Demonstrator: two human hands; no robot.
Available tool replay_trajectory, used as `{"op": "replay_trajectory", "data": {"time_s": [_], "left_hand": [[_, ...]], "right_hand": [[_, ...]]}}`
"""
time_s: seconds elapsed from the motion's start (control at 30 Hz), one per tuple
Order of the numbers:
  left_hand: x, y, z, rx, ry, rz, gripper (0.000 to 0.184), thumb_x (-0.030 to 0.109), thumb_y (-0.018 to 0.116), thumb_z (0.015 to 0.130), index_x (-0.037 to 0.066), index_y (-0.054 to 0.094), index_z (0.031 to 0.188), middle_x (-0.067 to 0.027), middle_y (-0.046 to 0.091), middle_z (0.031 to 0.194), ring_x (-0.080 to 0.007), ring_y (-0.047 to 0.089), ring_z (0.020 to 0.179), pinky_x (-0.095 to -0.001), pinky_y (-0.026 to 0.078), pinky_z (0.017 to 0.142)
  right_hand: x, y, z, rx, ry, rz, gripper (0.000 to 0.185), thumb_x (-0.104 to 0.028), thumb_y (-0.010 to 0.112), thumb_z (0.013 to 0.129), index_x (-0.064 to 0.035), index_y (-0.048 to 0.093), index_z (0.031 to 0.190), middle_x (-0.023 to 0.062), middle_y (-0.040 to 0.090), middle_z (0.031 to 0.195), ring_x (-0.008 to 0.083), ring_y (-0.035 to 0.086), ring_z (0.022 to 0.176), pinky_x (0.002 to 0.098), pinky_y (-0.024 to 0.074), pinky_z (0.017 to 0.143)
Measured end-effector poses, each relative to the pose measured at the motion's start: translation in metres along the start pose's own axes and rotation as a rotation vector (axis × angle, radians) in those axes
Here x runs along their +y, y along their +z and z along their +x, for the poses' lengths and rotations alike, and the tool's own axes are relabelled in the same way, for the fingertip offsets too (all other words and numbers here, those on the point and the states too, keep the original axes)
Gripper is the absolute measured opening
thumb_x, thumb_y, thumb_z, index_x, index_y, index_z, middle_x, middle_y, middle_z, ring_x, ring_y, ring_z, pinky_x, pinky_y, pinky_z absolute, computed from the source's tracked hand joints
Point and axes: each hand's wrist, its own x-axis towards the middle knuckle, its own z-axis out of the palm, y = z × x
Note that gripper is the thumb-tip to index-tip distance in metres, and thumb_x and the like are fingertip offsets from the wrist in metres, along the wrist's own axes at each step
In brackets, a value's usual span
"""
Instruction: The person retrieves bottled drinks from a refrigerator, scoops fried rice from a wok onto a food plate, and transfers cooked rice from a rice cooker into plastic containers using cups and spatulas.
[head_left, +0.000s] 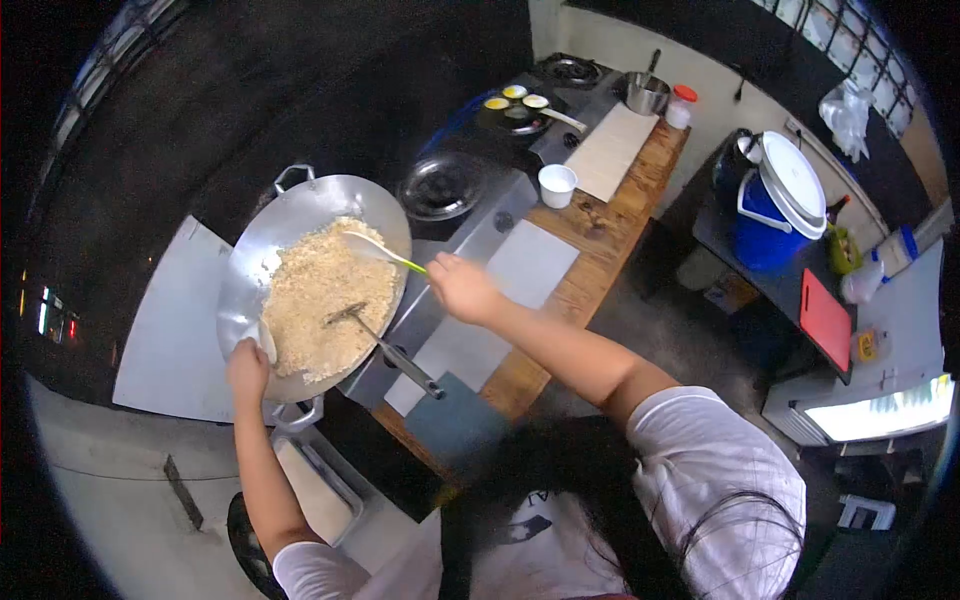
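Note:
A wide metal wok holds a large heap of fried rice. My right hand is closed around the green handle of a spoon, whose pale head rests on the far side of the rice. Over the wok's near-left rim, my left hand grips a small white rounded piece, perhaps a bowl; its edge meets the rice and the fingers partly cover it. A metal turner lies with its head in the rice and its handle out over the rim.
Beyond the wok are a bare burner and a frying pan with several egg rounds. A white cup, a saucepan and a red-lidded jar line the wooden counter. At right stand a blue bucket and red cutting board.

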Motion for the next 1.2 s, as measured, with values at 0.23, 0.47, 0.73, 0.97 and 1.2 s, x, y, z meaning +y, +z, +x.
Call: {"op": "replay_trajectory", "data": {"time_s": [0.23, 0.47, 0.73, 0.97, 1.2], "left_hand": [[0.005, -0.01, 0.027, 0.154, -0.898, -1.396, 0.022, 0.022, 0.049, 0.091, 0.011, 0.049, 0.072, -0.0001, 0.044, 0.057, -0.0126, 0.045, 0.048, -0.0276, 0.038, 0.041], [0.156, -0.068, 0.007, 0.236, -0.473, -2.207, 0.023, 0.016, 0.051, 0.096, 0.009, 0.049, 0.074, -0.0021, 0.053, 0.073, -0.012, 0.049, 0.067, -0.0252, 0.039, 0.059], [0.445, -0.058, -0.011, 0.317, -0.581, -2.2, 0.014, 0.018, 0.056, 0.094, 0.006, 0.057, 0.088, -0.0011, 0.056, 0.076, -0.0117, 0.051, 0.068, -0.0267, 0.044, 0.065], [0.546, -0.014, 0.013, 0.215, -0.697, -2.173, 0.016, 0.02, 0.052, 0.096, 0.009, 0.05, 0.085, -0.0004, 0.051, 0.075, -0.0109, 0.049, 0.066, -0.0256, 0.041, 0.06], [0.561, 0.054, 0.105, 0.299, -0.766, -2.016, 0.015, 0.021, 0.051, 0.097, 0.009, 0.05, 0.087, 0.0002, 0.05, 0.075, -0.011, 0.05, 0.065, -0.0271, 0.046, 0.061]], "right_hand": [[0.063, -0.048, -0.089, -0.094, 0.548, 1.423, 0.023, -0.021, 0.052, 0.095, -0.0057, 0.06, 0.11, -0.0003, 0.057, 0.087, 0.0104, 0.049, 0.073, 0.0261, 0.0428, 0.066], [0.187, -0.182, -0.306, -0.011, 0.978, 1.469, 0.023, -0.02, 0.052, 0.094, -0.0066, 0.062, 0.11, -0.0034, 0.052, 0.081, 0.0053, 0.045, 0.065, 0.021, 0.0355, 0.054], [0.331, -0.263, -0.39, 0.24, 0.937, 0.607, 0.028, -0.019, 0.047, 0.087, -0.0009, 0.068, 0.093, 0.0063, 0.058, 0.067, 0.0159, 0.054, 0.062, 0.0296, 0.0419, 0.059], [0.409, -0.329, -0.199, 0.351, 0.595, 0.118, 0.031, -0.025, 0.059, 0.088, 0.0001, 0.065, 0.105, 0.0244, 0.065, 0.098, 0.0387, 0.063, 0.095, 0.0412, 0.0486, 0.082], [0.47, -0.33, 0.072, 0.399, 0.136, -0.134, 0.024, -0.019, 0.06, 0.087, -0.0041, 0.066, 0.105, 0.0229, 0.066, 0.094, 0.0394, 0.063, 0.087, 0.0457, 0.0501, 0.077]]}}
